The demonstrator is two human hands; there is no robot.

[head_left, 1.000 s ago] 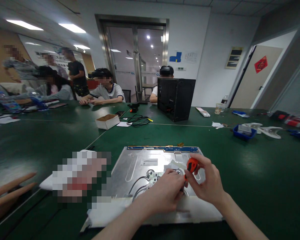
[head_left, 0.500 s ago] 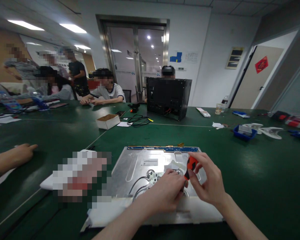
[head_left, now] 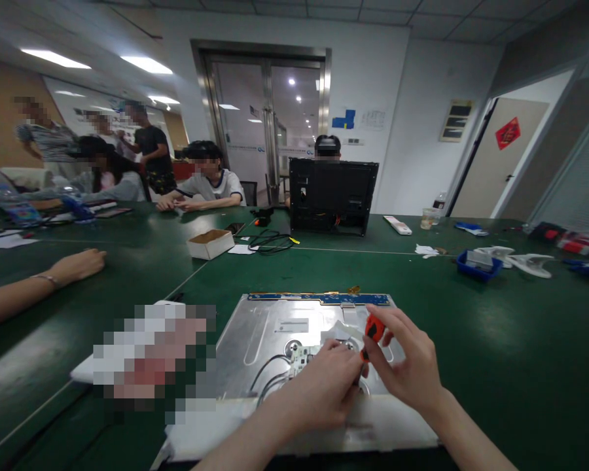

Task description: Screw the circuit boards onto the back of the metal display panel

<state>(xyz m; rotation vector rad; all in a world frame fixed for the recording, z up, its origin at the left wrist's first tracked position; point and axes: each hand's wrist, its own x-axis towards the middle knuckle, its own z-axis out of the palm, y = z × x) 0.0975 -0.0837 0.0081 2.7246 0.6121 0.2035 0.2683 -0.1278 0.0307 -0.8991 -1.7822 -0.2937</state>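
A screwdriver with an orange and black handle is pinched between the thumb and fingers of my right hand. It leans, handle up, with its lower end beside the fingers of my left hand. My left hand is closed, its fingers curled down around the shaft area; what they grip is hidden. Under both hands lies a flat silver display panel with a blue circuit strip along its far edge. A small green circuit board with black cables shows partly beneath my left hand.
To the left are a blurred-out white and pink object and another person's hand. Farther back stand an open cardboard box, coiled black cable and a black monitor housing. A blue tray sits at right.
My right hand still grips the screwdriver, with its fingers slightly shifted on the handle. The other person's hand at left has moved right and away from me. The camera view tilted slightly upward.
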